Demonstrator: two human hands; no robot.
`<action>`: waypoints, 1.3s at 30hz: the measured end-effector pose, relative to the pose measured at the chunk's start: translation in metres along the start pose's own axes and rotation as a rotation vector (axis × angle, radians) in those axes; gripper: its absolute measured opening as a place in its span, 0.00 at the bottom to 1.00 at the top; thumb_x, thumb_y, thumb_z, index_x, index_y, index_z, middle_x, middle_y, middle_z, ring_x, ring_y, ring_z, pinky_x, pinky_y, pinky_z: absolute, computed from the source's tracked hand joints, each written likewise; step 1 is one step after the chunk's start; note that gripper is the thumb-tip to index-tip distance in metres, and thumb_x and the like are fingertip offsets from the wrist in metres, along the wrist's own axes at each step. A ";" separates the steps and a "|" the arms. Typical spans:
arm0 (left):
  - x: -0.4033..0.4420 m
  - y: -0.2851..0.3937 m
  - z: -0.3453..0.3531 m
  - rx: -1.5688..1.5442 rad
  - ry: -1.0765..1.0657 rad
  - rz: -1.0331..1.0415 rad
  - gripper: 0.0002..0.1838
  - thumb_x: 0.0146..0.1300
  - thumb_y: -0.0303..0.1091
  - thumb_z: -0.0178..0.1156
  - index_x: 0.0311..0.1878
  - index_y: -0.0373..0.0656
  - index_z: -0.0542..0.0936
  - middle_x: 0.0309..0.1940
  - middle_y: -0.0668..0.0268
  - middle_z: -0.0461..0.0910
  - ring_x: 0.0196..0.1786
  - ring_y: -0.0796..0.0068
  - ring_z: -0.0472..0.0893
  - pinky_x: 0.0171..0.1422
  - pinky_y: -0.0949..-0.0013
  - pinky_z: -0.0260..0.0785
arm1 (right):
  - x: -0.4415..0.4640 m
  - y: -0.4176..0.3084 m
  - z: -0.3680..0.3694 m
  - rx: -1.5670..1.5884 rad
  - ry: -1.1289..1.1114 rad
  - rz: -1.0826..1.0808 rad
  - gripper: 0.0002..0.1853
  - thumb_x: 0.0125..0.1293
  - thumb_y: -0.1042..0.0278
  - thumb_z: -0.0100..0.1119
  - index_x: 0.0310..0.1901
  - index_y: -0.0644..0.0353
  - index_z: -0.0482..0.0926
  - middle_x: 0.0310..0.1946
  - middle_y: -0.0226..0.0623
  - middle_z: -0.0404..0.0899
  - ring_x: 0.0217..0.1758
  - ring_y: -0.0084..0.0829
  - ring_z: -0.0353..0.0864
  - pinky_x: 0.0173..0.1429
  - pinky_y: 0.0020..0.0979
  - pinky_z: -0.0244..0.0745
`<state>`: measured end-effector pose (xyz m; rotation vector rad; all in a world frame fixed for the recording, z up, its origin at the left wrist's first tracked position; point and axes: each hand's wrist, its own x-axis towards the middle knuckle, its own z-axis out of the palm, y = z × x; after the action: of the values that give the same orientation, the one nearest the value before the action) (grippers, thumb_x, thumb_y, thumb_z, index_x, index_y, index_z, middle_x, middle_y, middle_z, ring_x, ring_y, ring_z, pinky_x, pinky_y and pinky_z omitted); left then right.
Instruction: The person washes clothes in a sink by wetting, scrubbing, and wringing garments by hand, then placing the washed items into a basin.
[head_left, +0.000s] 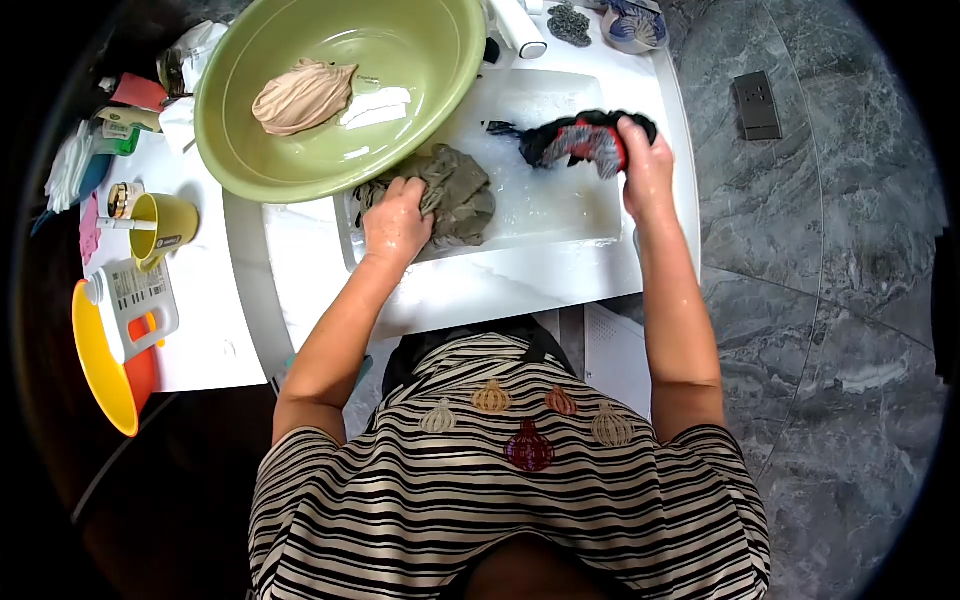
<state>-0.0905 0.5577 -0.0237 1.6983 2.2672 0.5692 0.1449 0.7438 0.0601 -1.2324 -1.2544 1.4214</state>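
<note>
My left hand (397,222) is closed on a crumpled olive-green cloth (462,200) at the left end of the white sink (560,215). My right hand (648,165) grips one end of a wet black, grey and red piece of fabric (572,140) above the sink's right side. The fabric stretches out to the left, with a thin dark tip; its exact kind is unclear. Shallow, cloudy water shows in the sink. A large green basin (225,150) overhangs the sink's back left, and inside it lie a beige cloth (303,97) and water.
The white faucet (517,28) stands at the back, near a steel wool scrubber (569,24) and a patterned bowl (635,25). A yellow cup (172,222), a white plastic jug (142,300) and a yellow-orange basin (100,375) are on the left. A wall socket (757,105) is at right.
</note>
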 end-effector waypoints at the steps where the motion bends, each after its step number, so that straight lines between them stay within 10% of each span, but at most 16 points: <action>1: -0.004 -0.003 -0.001 0.017 0.024 -0.042 0.21 0.45 0.32 0.68 0.44 0.49 0.74 0.38 0.62 0.74 0.37 0.57 0.80 0.38 0.57 0.75 | -0.003 0.018 -0.004 -0.116 0.049 0.039 0.11 0.63 0.66 0.58 0.41 0.65 0.78 0.35 0.34 0.80 0.37 0.23 0.78 0.44 0.25 0.73; 10: 0.009 -0.031 0.018 0.341 -0.157 -0.247 0.26 0.52 0.37 0.64 0.56 0.49 0.72 0.58 0.58 0.68 0.60 0.53 0.68 0.57 0.48 0.65 | -0.023 0.094 -0.036 -1.562 -0.313 0.253 0.29 0.54 0.47 0.61 0.48 0.65 0.76 0.41 0.49 0.81 0.43 0.45 0.81 0.52 0.39 0.74; 11: 0.015 -0.028 0.016 0.340 -0.216 -0.301 0.30 0.51 0.42 0.64 0.60 0.50 0.72 0.60 0.58 0.67 0.63 0.56 0.66 0.64 0.49 0.58 | -0.024 0.093 -0.032 -1.736 -0.191 -0.089 0.28 0.55 0.47 0.61 0.48 0.64 0.77 0.41 0.49 0.81 0.44 0.45 0.81 0.52 0.40 0.74; 14: 0.020 -0.013 0.008 0.421 -0.178 -0.295 0.37 0.51 0.44 0.64 0.66 0.51 0.66 0.64 0.54 0.63 0.66 0.56 0.64 0.69 0.51 0.53 | 0.011 0.096 -0.016 -1.735 -0.043 -0.639 0.29 0.58 0.43 0.57 0.48 0.63 0.78 0.43 0.47 0.81 0.46 0.47 0.80 0.51 0.42 0.74; 17: 0.012 0.033 -0.009 0.375 -0.146 -0.173 0.40 0.50 0.43 0.64 0.68 0.49 0.63 0.66 0.53 0.61 0.69 0.56 0.60 0.73 0.51 0.47 | 0.048 0.117 0.014 -1.460 -0.567 0.214 0.31 0.59 0.38 0.53 0.47 0.62 0.79 0.48 0.49 0.79 0.45 0.48 0.80 0.48 0.43 0.74; 20: 0.021 0.071 0.001 0.094 -0.038 0.207 0.32 0.52 0.40 0.64 0.63 0.49 0.70 0.63 0.55 0.65 0.69 0.56 0.60 0.74 0.49 0.47 | 0.038 0.158 0.033 -1.538 -0.451 0.132 0.31 0.60 0.38 0.51 0.49 0.61 0.76 0.47 0.48 0.80 0.46 0.47 0.80 0.50 0.42 0.74; 25: 0.048 0.049 0.080 0.292 -0.191 0.226 0.20 0.63 0.46 0.53 0.57 0.56 0.78 0.65 0.60 0.66 0.71 0.57 0.57 0.75 0.47 0.40 | 0.013 0.213 0.014 -1.465 -0.710 -0.415 0.20 0.51 0.68 0.60 0.49 0.56 0.75 0.44 0.41 0.79 0.52 0.44 0.77 0.54 0.41 0.71; 30: 0.072 0.040 0.086 0.586 -0.578 -0.171 0.24 0.67 0.52 0.44 0.56 0.51 0.79 0.67 0.62 0.64 0.74 0.58 0.53 0.75 0.45 0.34 | 0.037 0.218 -0.016 -1.270 -0.880 -0.402 0.15 0.51 0.73 0.58 0.43 0.53 0.77 0.44 0.45 0.78 0.50 0.44 0.78 0.51 0.43 0.72; 32: 0.075 0.043 0.091 0.555 -0.420 -0.168 0.17 0.64 0.46 0.53 0.48 0.48 0.83 0.61 0.57 0.70 0.69 0.54 0.60 0.73 0.49 0.46 | 0.037 0.205 -0.006 -1.091 -0.397 0.047 0.18 0.52 0.74 0.57 0.47 0.52 0.77 0.45 0.48 0.77 0.50 0.48 0.76 0.53 0.44 0.72; 35: 0.077 0.070 0.099 -0.041 0.064 0.018 0.14 0.53 0.31 0.64 0.44 0.41 0.81 0.58 0.50 0.71 0.62 0.49 0.67 0.65 0.59 0.62 | 0.025 0.214 0.005 -0.804 -0.110 -0.033 0.19 0.54 0.77 0.53 0.50 0.55 0.76 0.44 0.51 0.77 0.49 0.50 0.76 0.54 0.43 0.70; 36: 0.078 0.068 0.112 -0.328 -0.016 -0.080 0.20 0.60 0.41 0.61 0.54 0.44 0.77 0.63 0.51 0.67 0.62 0.47 0.68 0.64 0.56 0.64 | 0.020 0.217 0.007 -0.641 0.008 -0.146 0.19 0.54 0.78 0.51 0.49 0.57 0.77 0.41 0.50 0.78 0.49 0.49 0.76 0.55 0.41 0.70; 39: 0.089 0.080 0.136 -1.259 -0.155 -0.947 0.32 0.65 0.61 0.45 0.60 0.44 0.71 0.58 0.58 0.73 0.59 0.59 0.73 0.64 0.59 0.64 | 0.008 0.172 0.010 -0.447 -0.230 0.011 0.18 0.52 0.84 0.46 0.43 0.59 0.80 0.39 0.46 0.78 0.48 0.45 0.76 0.57 0.36 0.70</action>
<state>0.0104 0.6841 -0.1064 0.0498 1.5963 1.1423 0.1358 0.7277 -0.1109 -1.3925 -1.7968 1.3607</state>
